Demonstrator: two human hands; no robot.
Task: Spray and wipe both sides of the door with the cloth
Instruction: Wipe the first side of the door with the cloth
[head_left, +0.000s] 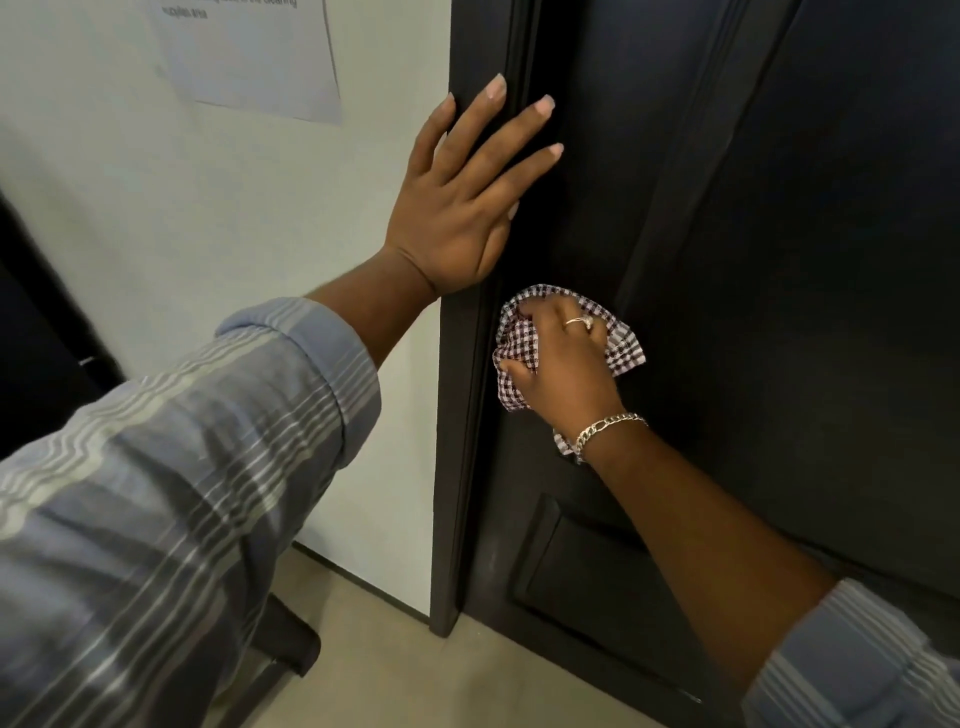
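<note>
A dark panelled door (779, 260) fills the right half of the view, set in a dark frame (457, 415). My left hand (467, 197) lies flat with straight, spread fingers across the frame and the door's edge. Lower down, my right hand (563, 358) grips a bunched red-and-white checked cloth (626, 345) and holds it against the door's surface near the left edge. No spray bottle is in view.
A white wall (234, 234) stands left of the frame with a printed paper sheet (249, 57) stuck on it. Beige floor (415, 665) runs below. A dark object (31, 332) sits at the far left edge.
</note>
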